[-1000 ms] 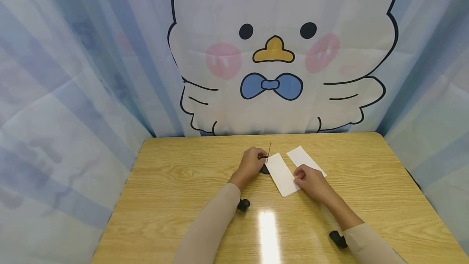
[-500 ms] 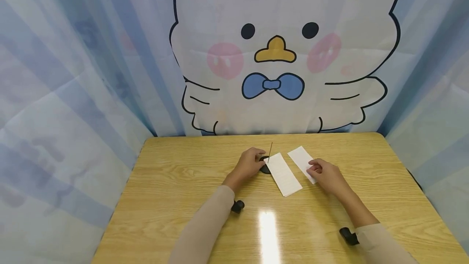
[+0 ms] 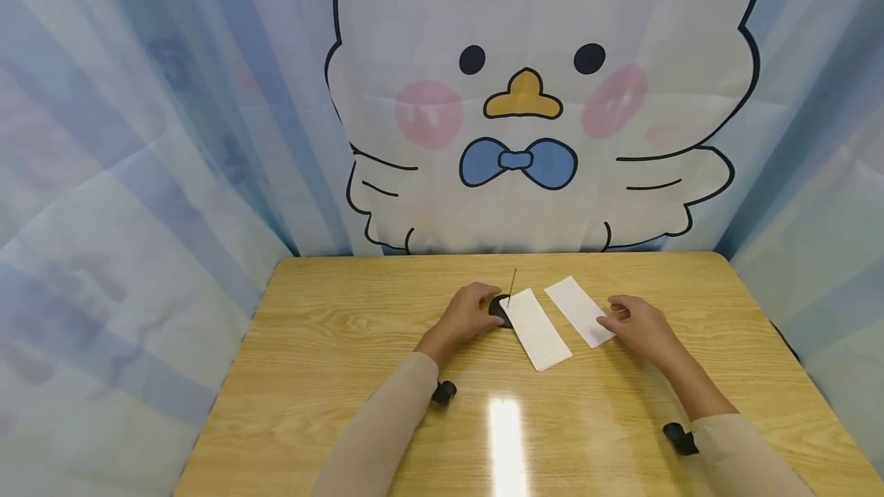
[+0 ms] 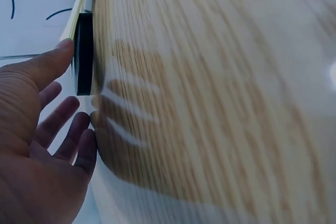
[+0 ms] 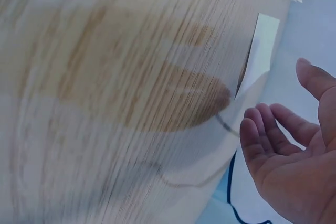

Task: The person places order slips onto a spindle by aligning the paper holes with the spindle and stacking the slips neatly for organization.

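A bill spike with a round black base [image 3: 496, 311] and a thin upright rod [image 3: 513, 282] stands near the table's far side. A stack of white ruled paper slips [image 3: 540, 334] lies over the base, with the rod at its upper corner. My left hand [image 3: 464, 314] spreads loosely beside the base; in the left wrist view the thumb [image 4: 64, 48] is right at the base's edge. A separate white paper slip [image 3: 576, 309] lies to the right. At its lower right end, my right hand [image 3: 641, 328] hovers, fingers [image 5: 257, 129] relaxed and holding nothing.
The wooden table [image 3: 331, 390] reaches back to a curtain [image 3: 518, 213] printed with a cartoon bird. Curtains also hang at both sides. A black wrist camera shows at each wrist, and a bright reflection lies on the table's front part.
My right hand has moved right, from the stack's edge past the separate slip to its lower right end. My left hand has spread from beside the rod and drawn slightly left.
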